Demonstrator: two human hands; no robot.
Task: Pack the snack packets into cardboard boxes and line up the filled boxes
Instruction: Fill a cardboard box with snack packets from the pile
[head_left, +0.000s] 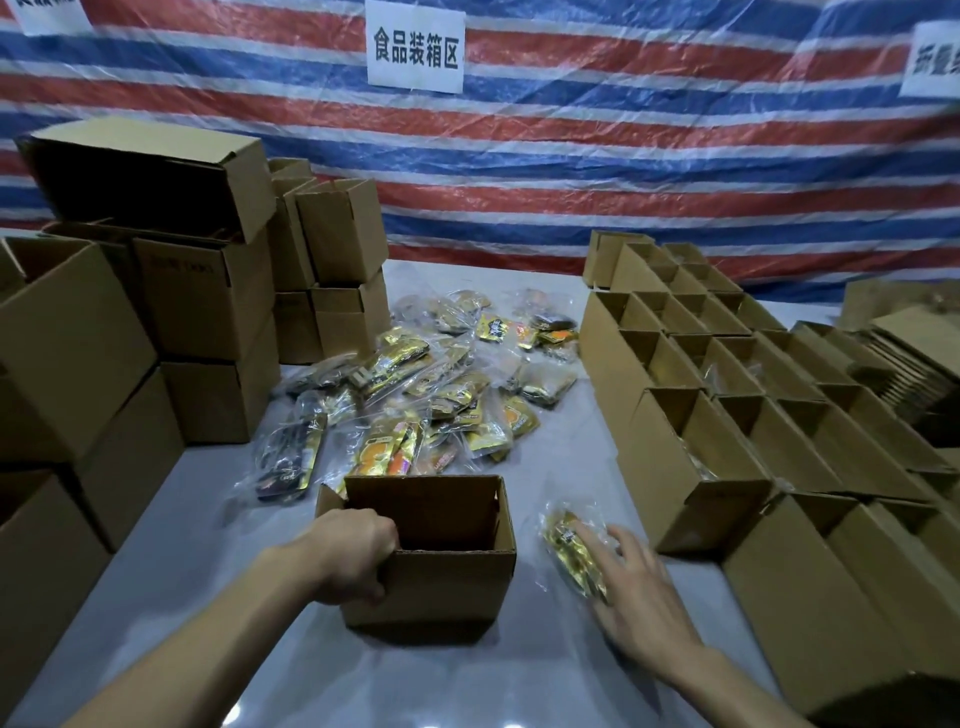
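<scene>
The open cardboard box (457, 571) stands upright on the grey table (208, 545), near the middle of the near edge. Its flaps are raised and no contents show inside.

The left hand (353, 556) grips the left wall of this box. The fingers are curled over the rim into the opening and the thumb is on the outside.

The right hand (636, 592) lies to the right of the box. Its fingers (592, 535) are spread and nearly straight, resting on one gold snack packet (569, 551) in a clear wrapper. This packet lies flat on the table, between the box and the rows at the right edge. Its print is too small to read.

The pile of snack packets (441, 384) covers the middle of the table, beyond the box. The packets are gold, orange and black in clear bags, and their labels are not legible.

The rows of open boxes (727, 364) are lined up along the right edge, and gold packets show in some of them. The stacked boxes (197, 291) stand along the left edge, up to the far left corner. The faint print on one side cannot be read.

A red, white and blue striped tarp (623, 156) hangs behind the far edge. The white sign (415, 47) on it reads "食品装箱区". A second sign (932, 62) at the right is cut off by the frame.
</scene>
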